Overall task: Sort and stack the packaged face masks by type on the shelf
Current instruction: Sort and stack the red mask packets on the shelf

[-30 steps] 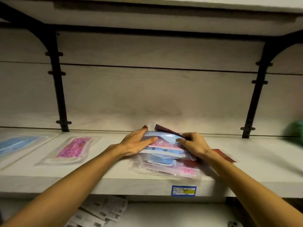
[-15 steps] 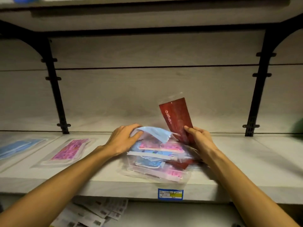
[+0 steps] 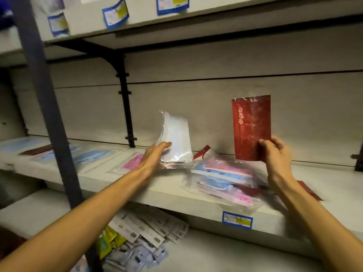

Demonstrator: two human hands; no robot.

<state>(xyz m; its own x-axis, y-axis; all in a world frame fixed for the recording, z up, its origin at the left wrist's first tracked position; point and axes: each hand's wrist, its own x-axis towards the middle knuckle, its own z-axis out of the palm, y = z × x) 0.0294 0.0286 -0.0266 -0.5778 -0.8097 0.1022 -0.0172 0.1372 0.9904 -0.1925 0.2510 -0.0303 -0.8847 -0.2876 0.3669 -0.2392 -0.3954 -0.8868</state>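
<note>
Pale laminate shelf (image 3: 176, 195) — left hand (image 3: 152, 157) grasps a white mask pack (image 3: 176, 142), right hand (image 3: 275, 152) a red pack (image 3: 251, 126).

Dim grey back panel (image 3: 216, 61), black brackets (image 3: 125, 107), blue upright (image 3: 49, 114)

Counts of the packs and tags around the middle shelf (image 3: 176, 195)

Two hands are up, the left hand (image 3: 152, 157) with one pale blue-white mask pack (image 3: 175, 142) and the right hand (image 3: 275, 152) with one red pack (image 3: 251, 127). On the middle shelf lies one mixed pile (image 3: 222, 179) of pink and blue packs, too overlapped to count, and one pink pack (image 3: 132, 163) lies alone left of it. Further left are at least two blue packs (image 3: 94, 155). One price tag (image 3: 237, 219) sits on the shelf's front edge. Three tags (image 3: 115, 13) hang on the shelf above.
</note>
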